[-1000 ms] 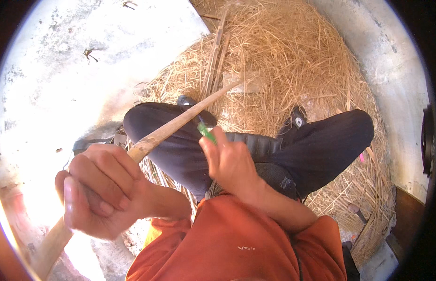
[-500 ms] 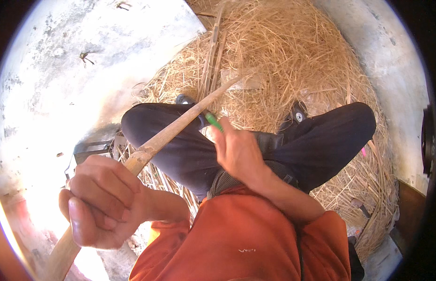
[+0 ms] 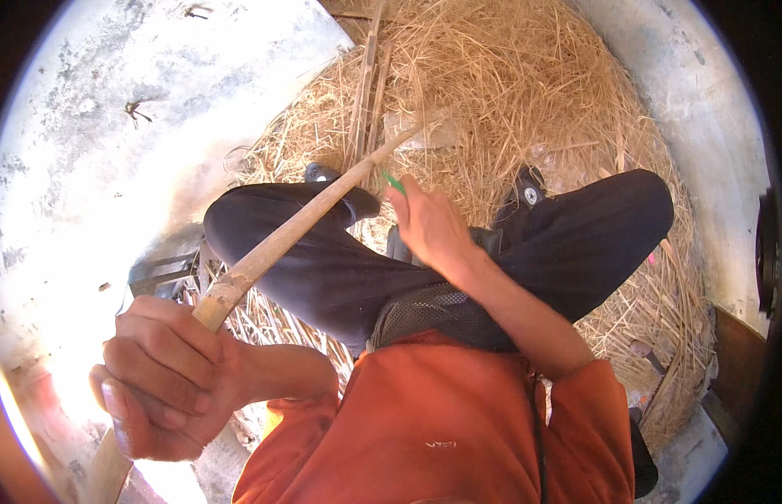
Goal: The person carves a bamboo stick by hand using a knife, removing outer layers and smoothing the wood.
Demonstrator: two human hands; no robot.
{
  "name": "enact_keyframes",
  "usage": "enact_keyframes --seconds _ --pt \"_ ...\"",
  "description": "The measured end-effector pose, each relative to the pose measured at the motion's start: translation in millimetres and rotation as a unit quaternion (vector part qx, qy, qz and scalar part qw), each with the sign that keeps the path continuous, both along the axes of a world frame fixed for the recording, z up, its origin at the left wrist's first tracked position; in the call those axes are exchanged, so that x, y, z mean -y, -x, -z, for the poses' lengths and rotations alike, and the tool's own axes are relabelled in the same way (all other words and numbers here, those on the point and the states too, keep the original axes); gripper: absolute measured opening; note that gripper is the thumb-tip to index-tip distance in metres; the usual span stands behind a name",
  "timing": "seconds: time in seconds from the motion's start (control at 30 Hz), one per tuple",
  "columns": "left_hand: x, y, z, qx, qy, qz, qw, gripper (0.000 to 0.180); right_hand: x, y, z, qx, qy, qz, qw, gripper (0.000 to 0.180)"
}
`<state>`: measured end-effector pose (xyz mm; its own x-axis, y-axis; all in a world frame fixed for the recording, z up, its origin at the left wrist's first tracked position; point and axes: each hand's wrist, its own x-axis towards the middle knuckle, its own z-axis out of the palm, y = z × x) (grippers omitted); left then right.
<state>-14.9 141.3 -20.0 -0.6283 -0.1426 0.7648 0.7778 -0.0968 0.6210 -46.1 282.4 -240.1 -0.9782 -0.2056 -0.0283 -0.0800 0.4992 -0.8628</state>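
A long pale bamboo pole [image 3: 277, 239] runs slantwise from the lower left to a tapered far end over the straw. My left hand [image 3: 168, 370] is closed around its thick near part, just below a ringed joint. Over my lap, my right hand [image 3: 433, 223] is closed on a small green-handled knife [image 3: 392, 180], mostly covered by the fingers. The blade is hard to make out; that end lies close beside the pole near its far tip, and I cannot tell whether it touches.
My crossed legs in dark trousers [image 3: 576, 239] lie beneath the pole. Straw-like shavings [image 3: 517, 84] cover the floor ahead, with long wooden strips [image 3: 365, 92] on them. A whitish stained slab [image 3: 197, 92] lies at left, a pale wall [image 3: 702, 109] at right. A hammer-like tool [image 3: 647, 353] lies at right.
My right hand has moved away from me with the green-handled knife, toward the pole's far tip. My left hand and the pole have shifted slightly left and down in the view.
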Motion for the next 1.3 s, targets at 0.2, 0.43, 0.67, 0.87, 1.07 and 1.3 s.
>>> enact_keyframes --seconds 0.2,0.43,0.67,0.87,1.07,1.3 --pt "11.5 4.3 1.6 0.000 0.022 0.036 0.999 0.037 3.5 0.4 -10.4 0.014 0.022 -0.026 0.999 0.031" --pt "9.5 8.9 2.4 -0.001 0.007 0.027 1.000 0.037 -11.5 46.9 54.4 0.063 -0.077 -0.024 0.995 0.043" --pt "22.1 15.0 -0.1 0.004 -0.005 0.023 1.000 0.037 -6.0 20.8 4.3 0.118 0.060 -0.060 0.989 0.035" --pt "26.2 16.2 -5.3 0.002 -0.001 0.060 0.998 0.037 -16.2 8.0 -79.9 0.079 0.221 -0.102 0.967 0.029" --pt "24.8 17.5 -8.2 0.071 0.094 0.154 0.981 0.021 -11.2 -4.7 -67.3 0.158 0.224 -0.085 0.958 0.032" --pt "69.2 28.5 -12.1 0.062 0.097 -0.038 0.993 0.060 -25.8 -11.3 -63.2 0.169 0.236 -0.037 0.956 0.034"
